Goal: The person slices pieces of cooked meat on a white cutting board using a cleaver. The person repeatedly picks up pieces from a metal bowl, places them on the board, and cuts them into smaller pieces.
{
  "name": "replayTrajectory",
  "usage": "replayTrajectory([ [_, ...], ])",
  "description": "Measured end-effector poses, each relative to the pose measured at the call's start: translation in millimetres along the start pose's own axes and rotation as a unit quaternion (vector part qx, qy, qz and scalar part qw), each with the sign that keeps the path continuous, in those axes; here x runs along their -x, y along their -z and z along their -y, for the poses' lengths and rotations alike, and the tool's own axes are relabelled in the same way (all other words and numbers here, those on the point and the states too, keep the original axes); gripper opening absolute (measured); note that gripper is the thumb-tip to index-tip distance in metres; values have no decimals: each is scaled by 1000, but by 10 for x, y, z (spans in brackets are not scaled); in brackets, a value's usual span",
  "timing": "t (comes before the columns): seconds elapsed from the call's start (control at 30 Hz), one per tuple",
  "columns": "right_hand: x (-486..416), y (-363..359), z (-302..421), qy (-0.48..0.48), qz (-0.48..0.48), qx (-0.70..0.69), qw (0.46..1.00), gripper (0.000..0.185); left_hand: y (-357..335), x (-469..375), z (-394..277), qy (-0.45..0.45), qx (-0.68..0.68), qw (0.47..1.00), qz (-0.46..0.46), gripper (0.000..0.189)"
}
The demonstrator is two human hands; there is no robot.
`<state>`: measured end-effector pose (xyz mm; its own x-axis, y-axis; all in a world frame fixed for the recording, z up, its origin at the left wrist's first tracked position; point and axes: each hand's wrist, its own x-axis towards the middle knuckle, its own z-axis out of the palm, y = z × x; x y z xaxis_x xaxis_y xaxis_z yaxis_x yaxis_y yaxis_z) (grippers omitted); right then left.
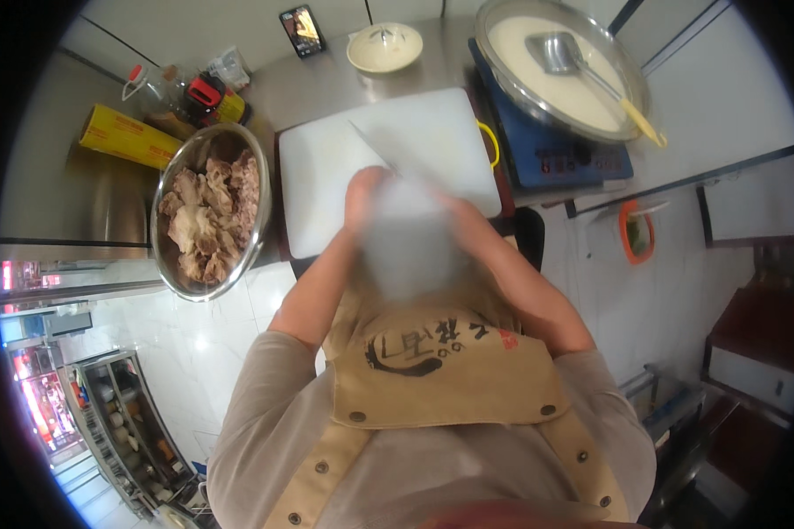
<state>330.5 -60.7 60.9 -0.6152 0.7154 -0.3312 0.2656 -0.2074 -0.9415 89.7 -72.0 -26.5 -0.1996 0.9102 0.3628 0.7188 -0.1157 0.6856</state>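
Observation:
A knife blade [374, 145] points up and to the left over a white cutting board [317, 192]. Its lower end runs into a grey blurred patch that covers the space between my hands. My left hand [364, 195] is at the left of that patch, close beside the blade's lower end. On the patch's right side is my right hand [466, 221], near the board's front edge. The blur hides most fingers of both hands and the knife's handle, so which hand grips it cannot be told. Anything else between the hands is hidden too.
Left of the board stands a steel bowl [263, 218] of meat chunks, near a yellow box [129, 135] and bottles [152, 92]. Behind are a phone [302, 31] and a cream bowl [385, 49]. At right, a blue scale [569, 162] bears a steel basin [536, 109] of white contents with a ladle [559, 53].

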Motion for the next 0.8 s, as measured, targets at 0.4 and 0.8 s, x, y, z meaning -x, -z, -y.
replayTrajectory([
  [0.4,618,-70,-64,102,-46,158,981,46,155,-12,-225,-63,-8,998,11,28],
  [0.8,599,-67,-182,97,-58,137,984,46,94,30,-138,-22,-4,1000,10,21],
])
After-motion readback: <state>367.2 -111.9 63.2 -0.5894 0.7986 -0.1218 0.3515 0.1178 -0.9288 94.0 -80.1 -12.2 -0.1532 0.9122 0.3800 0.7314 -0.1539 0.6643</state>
